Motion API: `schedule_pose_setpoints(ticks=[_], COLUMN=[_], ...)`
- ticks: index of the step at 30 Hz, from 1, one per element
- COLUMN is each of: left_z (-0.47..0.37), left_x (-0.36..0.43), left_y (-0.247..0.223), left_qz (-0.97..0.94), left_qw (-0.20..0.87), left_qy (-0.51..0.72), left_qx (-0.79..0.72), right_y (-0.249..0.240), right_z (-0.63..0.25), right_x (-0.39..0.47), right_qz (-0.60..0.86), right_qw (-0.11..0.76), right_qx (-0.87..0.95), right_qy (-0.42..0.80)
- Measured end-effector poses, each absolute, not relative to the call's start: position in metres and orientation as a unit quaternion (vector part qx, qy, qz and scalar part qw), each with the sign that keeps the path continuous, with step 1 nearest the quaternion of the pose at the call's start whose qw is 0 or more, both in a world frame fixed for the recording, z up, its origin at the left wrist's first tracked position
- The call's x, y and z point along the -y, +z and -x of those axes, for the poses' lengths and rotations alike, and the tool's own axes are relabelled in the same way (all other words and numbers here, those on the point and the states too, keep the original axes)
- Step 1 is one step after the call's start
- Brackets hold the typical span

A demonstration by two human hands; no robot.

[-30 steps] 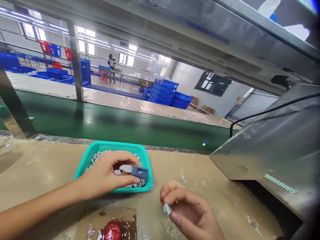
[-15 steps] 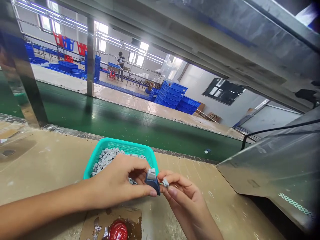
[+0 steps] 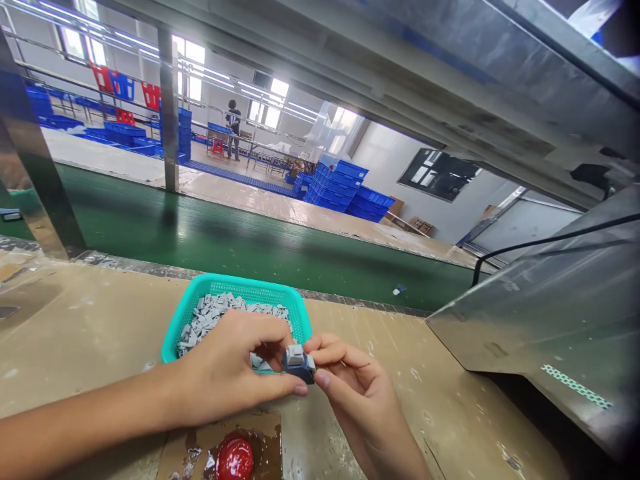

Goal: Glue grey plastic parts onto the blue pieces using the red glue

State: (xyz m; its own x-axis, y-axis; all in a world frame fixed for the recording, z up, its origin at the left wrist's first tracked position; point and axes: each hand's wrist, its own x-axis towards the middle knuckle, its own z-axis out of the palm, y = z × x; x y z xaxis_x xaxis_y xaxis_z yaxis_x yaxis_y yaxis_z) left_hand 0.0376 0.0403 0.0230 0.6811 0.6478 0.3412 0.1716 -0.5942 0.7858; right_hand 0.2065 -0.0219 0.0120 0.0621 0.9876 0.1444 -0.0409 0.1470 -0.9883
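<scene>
Between the thumb and fingers of my left hand (image 3: 245, 367) is a small dark blue plastic block (image 3: 299, 371) with a light grey piece (image 3: 295, 354) on its top. My right hand (image 3: 357, 383) pinches a second small grey piece (image 3: 311, 363) against the block's right side. Whether that piece is fixed there I cannot tell. Behind my left hand stands a turquoise plastic basket (image 3: 173, 327) holding many similar grey pieces (image 3: 215, 313), partly hidden by the hand.
Below my hands a red round thing (image 3: 235, 459) sits on a wet, glossy brown board (image 3: 273, 440). A green conveyor belt (image 3: 240, 233) runs beyond the bench, with a small part (image 3: 399, 290) on it. A metal panel (image 3: 525, 320) stands at right. A person (image 3: 233, 127) is far back.
My right hand has brought the small grey piece leftward against the blue block's side. The view has shifted a little, and the small part on the belt appears farther left.
</scene>
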Motion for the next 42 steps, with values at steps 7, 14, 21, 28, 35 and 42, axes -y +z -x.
schedule_pose_setpoints(ticks=[7, 14, 21, 28, 35, 42], left_z=[-0.035, -0.037, -0.049, -0.046, -0.046, -0.046], left_x=[-0.035, -0.040, -0.044, -0.056, -0.070, -0.063], left_y=[0.022, 0.022, 0.015, 0.014, 0.008, 0.007], left_qz=[-0.846, -0.763, -0.474, -0.384, -0.371, -0.435], left_qw=[0.330, 0.454, 0.783, 0.846, 0.844, 0.812], left_qy=[0.345, 0.394, 0.359, 0.334, 0.334, 0.351], left_qx=[-0.237, -0.237, -0.179, -0.161, -0.196, -0.168], right_y=[0.015, 0.010, 0.001, -0.007, -0.020, -0.012], right_z=[-0.204, -0.192, -0.186, -0.209, -0.219, -0.205], right_x=[0.028, 0.040, 0.037, 0.019, -0.002, -0.040], right_qz=[0.474, 0.471, 0.471, 0.517, 0.551, 0.588], right_qw=[0.539, 0.460, 0.414, 0.484, 0.388, 0.155], right_qx=[0.568, 0.751, 0.776, 0.681, 0.722, 0.787], right_qy=[0.404, 0.051, 0.059, 0.185, 0.158, 0.107])
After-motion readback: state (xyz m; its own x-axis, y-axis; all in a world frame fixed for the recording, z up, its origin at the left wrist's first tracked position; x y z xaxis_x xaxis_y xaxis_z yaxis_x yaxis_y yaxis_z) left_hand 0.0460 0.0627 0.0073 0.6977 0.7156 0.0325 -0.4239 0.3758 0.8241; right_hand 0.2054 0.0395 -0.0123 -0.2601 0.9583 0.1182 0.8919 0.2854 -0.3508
